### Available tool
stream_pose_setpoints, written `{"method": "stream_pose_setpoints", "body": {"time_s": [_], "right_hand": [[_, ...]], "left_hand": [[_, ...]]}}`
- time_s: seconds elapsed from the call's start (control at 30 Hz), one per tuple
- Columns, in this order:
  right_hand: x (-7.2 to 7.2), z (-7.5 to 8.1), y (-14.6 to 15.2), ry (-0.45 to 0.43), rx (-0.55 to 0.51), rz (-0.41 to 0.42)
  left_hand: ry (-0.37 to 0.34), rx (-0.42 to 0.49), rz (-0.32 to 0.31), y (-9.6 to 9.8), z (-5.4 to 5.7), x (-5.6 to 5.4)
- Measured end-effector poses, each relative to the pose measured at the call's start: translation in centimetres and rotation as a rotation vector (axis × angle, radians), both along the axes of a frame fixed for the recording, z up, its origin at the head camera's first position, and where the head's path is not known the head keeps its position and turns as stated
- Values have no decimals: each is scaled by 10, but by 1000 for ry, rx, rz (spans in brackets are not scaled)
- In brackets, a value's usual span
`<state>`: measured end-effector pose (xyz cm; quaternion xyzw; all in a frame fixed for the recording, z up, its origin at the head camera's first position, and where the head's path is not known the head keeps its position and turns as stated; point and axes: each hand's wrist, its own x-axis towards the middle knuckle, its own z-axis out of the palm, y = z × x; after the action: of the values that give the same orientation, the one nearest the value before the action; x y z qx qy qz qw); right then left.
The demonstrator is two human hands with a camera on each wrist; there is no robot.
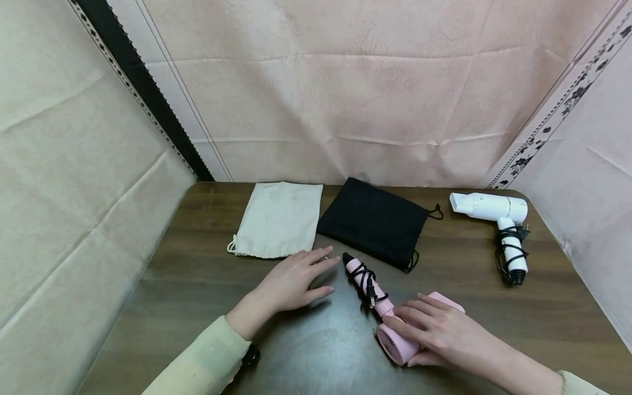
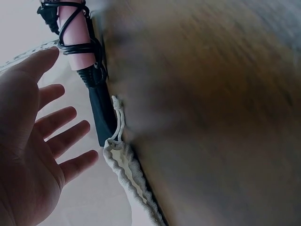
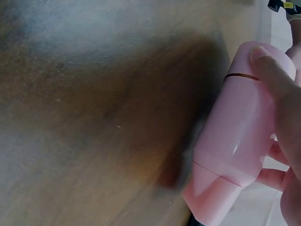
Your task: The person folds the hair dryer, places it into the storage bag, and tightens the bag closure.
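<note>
A pink hair dryer [image 1: 394, 344] lies at the front of the table, its black cord wound around the handle [image 2: 75, 35]. My right hand [image 1: 444, 336] holds its barrel [image 3: 235, 127] from above, thumb near one end and fingers over the far side. To the left, my left hand [image 1: 291, 282] hovers over the table with spread, relaxed fingers and an empty palm. Its fingertips are between the handle's tip and a white drawstring pouch [image 1: 281, 219], which lies flat. Beside that pouch lies a black drawstring pouch [image 1: 377, 222].
A white hair dryer [image 1: 491, 207] with a black cord around its handle lies at the table's right side. Pale cloth [image 1: 345, 99] hangs behind the wooden table [image 1: 187, 285] and along both sides. A dark band [image 1: 148, 93] runs down the cloth at the left corner.
</note>
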<state>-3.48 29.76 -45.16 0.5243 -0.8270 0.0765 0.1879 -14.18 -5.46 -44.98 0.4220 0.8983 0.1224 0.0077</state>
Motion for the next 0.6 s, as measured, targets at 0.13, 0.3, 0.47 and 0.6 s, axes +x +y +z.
{"method": "stream_pose_setpoints", "body": {"time_s": [0.13,0.3,0.47,0.6], "right_hand": [[0,-6,1,16,15,26],[2,-8,2,-27,33,-4],[3,-10,5,-71,58,-31],[5,-12,6,-94,79,-70]], "left_hand": [[-3,-7,-2,2,-1,-1],[4,5,-9,4,-1,-1],[2,-13,-14,6,-2,-2],[6,-14,-22,6,-5,-2]]}}
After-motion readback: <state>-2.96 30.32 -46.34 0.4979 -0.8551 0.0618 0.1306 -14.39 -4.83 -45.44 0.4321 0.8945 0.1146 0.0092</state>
